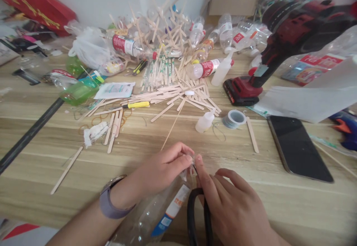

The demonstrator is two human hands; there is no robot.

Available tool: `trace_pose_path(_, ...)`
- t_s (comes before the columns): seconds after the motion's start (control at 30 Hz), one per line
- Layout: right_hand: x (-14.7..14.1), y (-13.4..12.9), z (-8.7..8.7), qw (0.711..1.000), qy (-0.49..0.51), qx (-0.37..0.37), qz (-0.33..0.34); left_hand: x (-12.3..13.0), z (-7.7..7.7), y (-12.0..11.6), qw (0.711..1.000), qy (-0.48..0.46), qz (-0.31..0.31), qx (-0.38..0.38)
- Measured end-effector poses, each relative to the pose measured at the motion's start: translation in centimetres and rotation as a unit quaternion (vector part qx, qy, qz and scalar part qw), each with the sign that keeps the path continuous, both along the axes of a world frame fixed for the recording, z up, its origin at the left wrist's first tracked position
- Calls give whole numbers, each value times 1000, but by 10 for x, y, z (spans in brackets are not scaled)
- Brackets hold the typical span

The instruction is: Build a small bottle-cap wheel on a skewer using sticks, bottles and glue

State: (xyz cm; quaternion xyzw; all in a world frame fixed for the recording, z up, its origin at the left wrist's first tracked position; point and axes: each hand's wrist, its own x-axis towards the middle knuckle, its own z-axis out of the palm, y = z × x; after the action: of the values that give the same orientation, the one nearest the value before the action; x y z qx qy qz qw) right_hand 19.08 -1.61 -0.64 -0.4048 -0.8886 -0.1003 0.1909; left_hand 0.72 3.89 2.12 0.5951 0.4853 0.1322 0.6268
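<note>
Fingers of the left hand (169, 168) were clamped, as far as I could tell over the remote feed, on the far end of a clear bottle (173, 208), which lay slanting at the near middle of the table (95, 188). Just to its right, the right hand (237, 205) was closed about black-handled scissors (191, 216), index finger stretched toward the left thumb. I judged that the bottle wanted pinning firmly, with small, slow snips and the left fingertips clear of the blades. Around them, left to right, I noted a loose stick (67, 171), a yellow-handled knife (138, 105) and the far stick pile (167, 95); a skewer (174, 123), small squeeze bottle (205, 122) and spool (234, 119) crowded the space just beyond; a drill (290, 30) and phone (301, 147) limited room at right.
</note>
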Motion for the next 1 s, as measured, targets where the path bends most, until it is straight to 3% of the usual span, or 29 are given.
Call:
trace_pose_path(0.27, -2, 7, 6, 999, 34, -9, 14, 1, 4, 1, 1000, 14, 11, -19)
trace_pose_path(0.5, 4, 13, 5, 991, 94, -72, 70, -1, -2, 3, 1000, -4, 4, -10)
trace_pose_path(0.63, 9, 15, 1, 981, 143, -122, 56, -3, -5, 2, 1000, -19, -1, -13)
trace_pose_path(0.8, 14, 20, 10, 970, 136, -194, 57, -4, -5, 1, 1000, -4, -12, -10)
trace_pose_path(1.0, 0, 12, 11, 999, 48, -22, 13, -2, -5, 2, 1000, 28, -6, 9)
